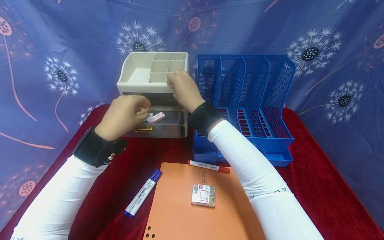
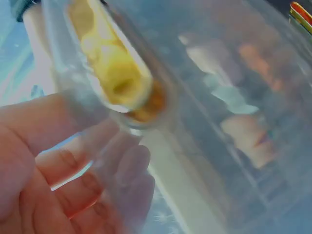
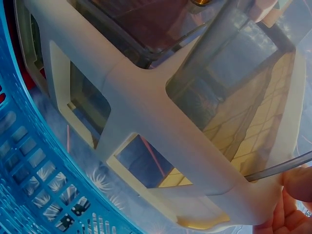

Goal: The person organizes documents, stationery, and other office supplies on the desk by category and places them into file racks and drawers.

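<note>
A white desk organizer [image 1: 153, 87] with clear drawers stands against the curtain. My left hand [image 1: 127, 111] is at its upper drawer, fingers curled. In the left wrist view, the hand [image 2: 63, 161] holds the edge of the clear drawer [image 2: 190, 141] beside its gold handle [image 2: 114, 58], with several fingers showing through the plastic. A pink eraser [image 1: 156, 117] and other small blurred pieces lie in this drawer. My right hand [image 1: 184, 88] grips the organizer's top right front corner; its thumb and fingers [image 3: 292, 209] are at that edge in the right wrist view.
A blue file rack [image 1: 243, 96] stands right beside the organizer. On the red cloth lies an orange board [image 1: 180, 206] bearing a clear box of paper clips [image 1: 203, 195] and a red marker [image 1: 208, 166]. Blue markers [image 1: 143, 193] lie left of the board.
</note>
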The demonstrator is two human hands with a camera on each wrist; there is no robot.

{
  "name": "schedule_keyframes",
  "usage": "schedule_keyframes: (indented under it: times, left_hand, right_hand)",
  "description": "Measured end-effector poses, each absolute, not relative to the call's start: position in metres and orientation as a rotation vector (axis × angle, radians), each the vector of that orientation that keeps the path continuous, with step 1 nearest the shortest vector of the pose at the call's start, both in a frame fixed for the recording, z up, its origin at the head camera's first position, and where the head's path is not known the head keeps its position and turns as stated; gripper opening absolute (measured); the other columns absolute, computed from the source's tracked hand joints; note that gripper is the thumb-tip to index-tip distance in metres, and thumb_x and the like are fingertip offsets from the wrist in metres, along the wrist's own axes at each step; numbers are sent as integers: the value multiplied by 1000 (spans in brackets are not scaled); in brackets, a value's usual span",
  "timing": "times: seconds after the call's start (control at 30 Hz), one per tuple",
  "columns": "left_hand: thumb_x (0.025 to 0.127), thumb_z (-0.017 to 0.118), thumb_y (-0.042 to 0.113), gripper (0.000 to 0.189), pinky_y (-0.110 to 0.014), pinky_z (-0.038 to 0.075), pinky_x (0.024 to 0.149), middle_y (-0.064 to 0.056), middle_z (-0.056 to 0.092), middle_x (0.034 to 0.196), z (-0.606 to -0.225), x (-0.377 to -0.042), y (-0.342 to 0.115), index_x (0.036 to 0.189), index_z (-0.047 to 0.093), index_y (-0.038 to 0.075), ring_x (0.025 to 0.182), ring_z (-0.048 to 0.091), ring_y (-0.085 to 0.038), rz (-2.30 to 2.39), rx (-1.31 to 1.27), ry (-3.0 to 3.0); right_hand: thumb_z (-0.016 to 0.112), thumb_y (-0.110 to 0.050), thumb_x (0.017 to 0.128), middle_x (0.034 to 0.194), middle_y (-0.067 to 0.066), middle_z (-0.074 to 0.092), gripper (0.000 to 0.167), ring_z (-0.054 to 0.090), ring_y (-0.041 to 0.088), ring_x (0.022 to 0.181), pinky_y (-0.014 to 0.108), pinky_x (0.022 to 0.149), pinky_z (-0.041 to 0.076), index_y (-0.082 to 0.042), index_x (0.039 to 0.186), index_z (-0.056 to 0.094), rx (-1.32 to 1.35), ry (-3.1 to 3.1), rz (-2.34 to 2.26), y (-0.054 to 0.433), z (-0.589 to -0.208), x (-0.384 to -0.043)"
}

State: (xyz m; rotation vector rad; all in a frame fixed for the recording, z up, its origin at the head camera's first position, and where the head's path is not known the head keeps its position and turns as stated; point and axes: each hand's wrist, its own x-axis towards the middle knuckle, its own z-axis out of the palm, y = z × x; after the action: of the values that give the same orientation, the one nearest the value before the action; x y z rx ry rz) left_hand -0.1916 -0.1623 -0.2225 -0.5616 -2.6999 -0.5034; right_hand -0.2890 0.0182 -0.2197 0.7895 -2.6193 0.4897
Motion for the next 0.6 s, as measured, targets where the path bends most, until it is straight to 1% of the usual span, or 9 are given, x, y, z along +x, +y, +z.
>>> schedule_keyframes:
  times: [0.13, 0.3, 0.43, 0.5, 0.6]
  left_hand:
    - [78, 69, 2, 20, -45, 52, 75, -15, 69, 92, -220, -179, -157, 98, 69, 1, 85, 65, -30, -476, -580, -2690]
    - [75, 76, 3, 28, -46, 52, 78, -15, 69, 94, -220, -166, -152, 102, 69, 3, 87, 65, -31, -457, -614, -2663]
    - [73, 78, 4, 30, -46, 52, 78, -14, 69, 94, -224, -157, -150, 101, 69, 4, 85, 65, -28, -429, -648, -2634]
    - [72, 78, 3, 29, -45, 53, 76, -13, 69, 92, -227, -152, -150, 99, 69, 5, 83, 65, -27, -422, -665, -2614]
    - [72, 79, 3, 29, -44, 54, 76, -16, 69, 99, -233, -148, -150, 99, 69, 4, 88, 66, -30, -409, -680, -2571]
  right_hand:
    - [62, 3, 82, 103, 8, 60, 22, 52, 22, 97, 31, 90, 43, -7, 101, 62, 786, -2622, 481, 20, -219, -289]
    - [61, 3, 83, 103, 8, 60, 22, 52, 22, 96, 31, 90, 43, -7, 102, 62, 781, -2630, 492, 20, -219, -289]
    - [62, 3, 82, 103, 7, 60, 21, 52, 22, 96, 30, 89, 43, -7, 101, 62, 783, -2628, 499, 19, -220, -288]
    - [62, 3, 82, 102, 7, 60, 21, 52, 22, 96, 30, 88, 43, -7, 100, 62, 786, -2625, 499, 18, -220, -288]
    - [62, 2, 82, 102, 7, 60, 20, 52, 22, 95, 30, 88, 43, -7, 100, 62, 788, -2622, 497, 18, -219, -288]
